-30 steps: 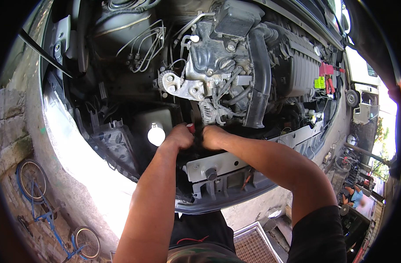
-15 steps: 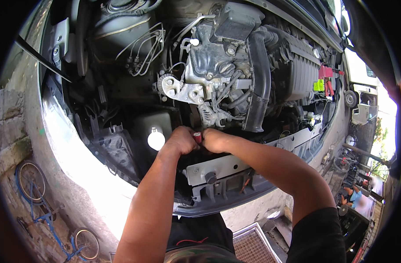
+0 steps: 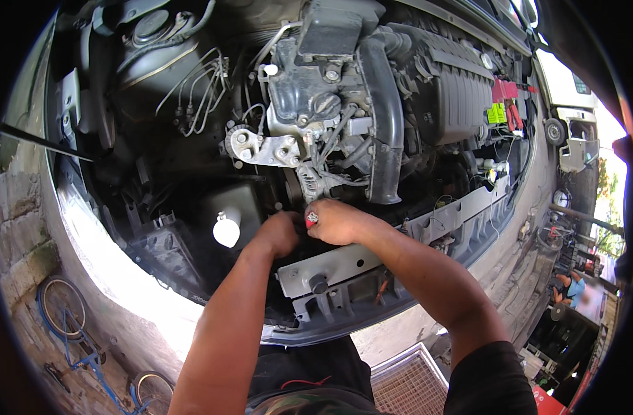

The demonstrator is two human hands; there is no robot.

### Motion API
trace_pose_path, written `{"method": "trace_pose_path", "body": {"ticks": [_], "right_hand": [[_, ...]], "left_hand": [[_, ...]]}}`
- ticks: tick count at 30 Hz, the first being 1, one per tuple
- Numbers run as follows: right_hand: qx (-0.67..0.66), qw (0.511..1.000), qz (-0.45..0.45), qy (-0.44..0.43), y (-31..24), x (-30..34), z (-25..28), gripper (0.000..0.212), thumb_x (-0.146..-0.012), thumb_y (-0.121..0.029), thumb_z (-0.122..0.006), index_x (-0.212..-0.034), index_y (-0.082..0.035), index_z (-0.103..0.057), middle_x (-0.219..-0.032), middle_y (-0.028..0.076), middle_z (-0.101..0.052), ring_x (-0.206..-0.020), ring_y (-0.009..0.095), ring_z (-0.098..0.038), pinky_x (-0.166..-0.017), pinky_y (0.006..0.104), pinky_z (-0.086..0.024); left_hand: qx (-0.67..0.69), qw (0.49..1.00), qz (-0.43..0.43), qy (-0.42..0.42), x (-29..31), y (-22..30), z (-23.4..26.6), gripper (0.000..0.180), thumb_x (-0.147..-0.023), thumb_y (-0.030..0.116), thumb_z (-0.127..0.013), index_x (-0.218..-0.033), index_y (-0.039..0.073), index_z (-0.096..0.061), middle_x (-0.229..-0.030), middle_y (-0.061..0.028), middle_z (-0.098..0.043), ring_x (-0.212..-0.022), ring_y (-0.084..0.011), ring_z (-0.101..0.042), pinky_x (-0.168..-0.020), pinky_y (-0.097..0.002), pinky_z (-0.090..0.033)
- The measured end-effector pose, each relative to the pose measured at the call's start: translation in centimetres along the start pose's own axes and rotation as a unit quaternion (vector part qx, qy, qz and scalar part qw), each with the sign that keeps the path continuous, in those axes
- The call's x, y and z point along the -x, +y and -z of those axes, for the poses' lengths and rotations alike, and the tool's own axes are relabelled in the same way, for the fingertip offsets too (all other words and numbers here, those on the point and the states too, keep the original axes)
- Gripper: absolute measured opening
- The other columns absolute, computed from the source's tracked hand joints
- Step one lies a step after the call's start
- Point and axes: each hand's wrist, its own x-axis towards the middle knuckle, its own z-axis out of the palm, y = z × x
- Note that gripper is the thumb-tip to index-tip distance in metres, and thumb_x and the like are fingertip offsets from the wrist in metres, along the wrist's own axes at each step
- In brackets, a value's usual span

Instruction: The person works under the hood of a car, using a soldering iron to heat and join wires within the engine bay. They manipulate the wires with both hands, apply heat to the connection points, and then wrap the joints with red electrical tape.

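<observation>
R hand [image 3: 336,221] is gripping a red tool [image 3: 311,219] w/ a grey end, fingers curling closed around it, just on the engine side of the silver crossbar [image 3: 344,268]. L hand [image 3: 280,234] is sitting beside it, behind the crossbar's left end; its fingertips are hiding, so idk if they're holding anything, can't tell. White cap [image 3: 226,230] is sitting left of the crossbar, black air duct [image 3: 385,159] is running behind it.
</observation>
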Motion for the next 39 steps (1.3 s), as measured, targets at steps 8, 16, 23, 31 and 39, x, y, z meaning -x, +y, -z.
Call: {"method": "trace_pose_path", "body": {"ticks": [8, 16, 23, 31, 39], "right_hand": [[-0.047, 0.996, -0.018, 0.078, 0.4, -0.2, -0.8, 0.036, -0.095, -0.028, -0.077, -0.108, 0.005, -0.077, -0.111, 0.030, -0.076, -0.107, 0.045, -0.074, -0.094, 0.0494, -0.059], [-0.015, 0.995, -0.047, 0.087, -1.2, 0.7, -0.4, 0.047, -0.101, -0.039, -0.075, -0.105, 0.009, -0.077, -0.109, 0.031, -0.076, -0.107, 0.047, -0.073, -0.095, 0.0505, -0.058], [-0.042, 0.996, -0.041, 0.066, -0.6, -1.4, -1.2, 0.048, -0.100, -0.037, -0.073, -0.110, 0.010, -0.075, -0.112, 0.034, -0.074, -0.110, 0.047, -0.072, -0.096, 0.0504, -0.057], [0.080, 0.992, -0.068, -0.064, -0.6, -2.2, -1.7, 0.038, -0.089, -0.024, -0.076, -0.109, 0.008, -0.078, -0.114, 0.031, -0.076, -0.110, 0.043, -0.074, -0.096, 0.0480, -0.059], [0.133, 0.987, -0.086, -0.021, 0.1, -3.8, -3.0, 0.026, -0.090, -0.015, -0.072, -0.107, 0.003, -0.081, -0.113, 0.029, -0.077, -0.110, 0.042, -0.075, -0.094, 0.0463, -0.061]], "left_hand": [[-0.188, 0.979, 0.073, -0.039, -0.7, -0.2, -0.5, 0.043, -0.090, 0.034, -0.082, -0.128, 0.015, -0.077, -0.119, -0.0201, -0.078, -0.113, -0.0420, -0.073, -0.101, -0.0509, -0.057], [-0.084, 0.991, 0.021, -0.100, 0.7, 1.3, 1.7, 0.042, -0.092, 0.033, -0.083, -0.114, -0.001, -0.078, -0.108, -0.0278, -0.077, -0.107, -0.0453, -0.072, -0.094, -0.0499, -0.056], [-0.075, 0.996, 0.031, -0.046, 1.4, 0.9, 2.1, 0.037, -0.094, 0.030, -0.077, -0.122, 0.006, -0.078, -0.116, -0.0217, -0.078, -0.108, -0.0406, -0.073, -0.096, -0.0485, -0.055], [-0.059, 0.995, 0.077, 0.013, 2.5, 2.8, 3.0, 0.035, -0.094, 0.030, -0.079, -0.112, 0.000, -0.078, -0.110, -0.0216, -0.078, -0.105, -0.0392, -0.073, -0.094, -0.0454, -0.055], [0.088, 0.987, 0.130, 0.020, 1.5, 2.8, 2.8, 0.047, -0.090, 0.041, -0.080, -0.112, -0.001, -0.080, -0.119, -0.0229, -0.078, -0.117, -0.0398, -0.072, -0.100, -0.0438, -0.055]]}}
